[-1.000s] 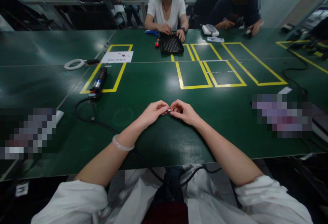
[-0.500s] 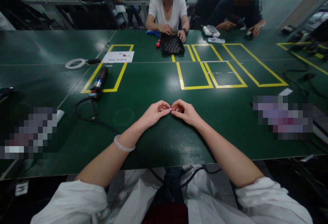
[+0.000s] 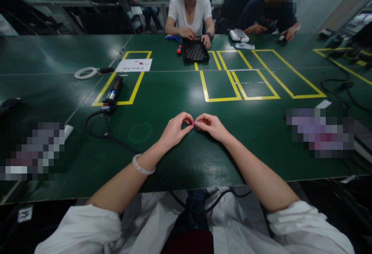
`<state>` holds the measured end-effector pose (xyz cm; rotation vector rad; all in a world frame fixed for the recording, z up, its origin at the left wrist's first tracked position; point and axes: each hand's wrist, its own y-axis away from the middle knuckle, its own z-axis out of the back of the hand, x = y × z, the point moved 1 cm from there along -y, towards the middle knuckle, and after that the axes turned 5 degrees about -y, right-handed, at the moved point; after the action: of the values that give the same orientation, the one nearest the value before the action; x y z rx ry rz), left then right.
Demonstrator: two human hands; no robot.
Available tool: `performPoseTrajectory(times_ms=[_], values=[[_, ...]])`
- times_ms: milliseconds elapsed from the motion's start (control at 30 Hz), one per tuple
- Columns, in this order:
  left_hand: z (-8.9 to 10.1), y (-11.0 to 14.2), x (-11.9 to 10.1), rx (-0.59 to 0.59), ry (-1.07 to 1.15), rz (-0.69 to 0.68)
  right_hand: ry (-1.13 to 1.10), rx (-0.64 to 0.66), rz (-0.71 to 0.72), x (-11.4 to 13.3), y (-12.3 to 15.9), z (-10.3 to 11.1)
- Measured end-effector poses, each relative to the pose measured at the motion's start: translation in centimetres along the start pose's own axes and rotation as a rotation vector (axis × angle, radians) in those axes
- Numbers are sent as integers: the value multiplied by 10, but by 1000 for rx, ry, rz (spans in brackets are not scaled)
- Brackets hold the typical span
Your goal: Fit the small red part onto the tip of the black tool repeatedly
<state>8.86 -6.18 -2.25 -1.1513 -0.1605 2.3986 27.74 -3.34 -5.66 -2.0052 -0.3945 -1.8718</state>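
My left hand (image 3: 177, 127) and my right hand (image 3: 211, 125) meet fingertip to fingertip just above the green table (image 3: 174, 165). Pinched between them is a tiny red and whitish piece (image 3: 193, 123), too small to tell its kind. Thumb and forefinger of each hand close on it from either side, and the fingers cover part of it. A pale bangle (image 3: 142, 166) circles my left wrist.
A black cylindrical tool (image 3: 114, 89) with a cable lies left, near a printed sheet (image 3: 134, 65) and a white ring (image 3: 86, 73). Across the table a person (image 3: 190, 14) reaches into a black tray (image 3: 196, 57). Yellow tape (image 3: 223, 99) marks rectangles.
The small piece has turned between my fingertips: its red part was toward my right hand and is now toward my left. My left wrist has shifted slightly.
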Motion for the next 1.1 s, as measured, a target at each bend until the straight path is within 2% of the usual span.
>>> performPoseTrajectory(times_ms=[267,533,833,1100], values=[[-3,0,11,63,18,110,31,-8,58,-2,1,0],[-3,-1,9,34,64,72,11,12,90,-2,1,-1],[-6,0,14,57,136,138,155,10,165,1,2,-2],[-9,0,19,75,178,129,285,10,222,5,4,-5]])
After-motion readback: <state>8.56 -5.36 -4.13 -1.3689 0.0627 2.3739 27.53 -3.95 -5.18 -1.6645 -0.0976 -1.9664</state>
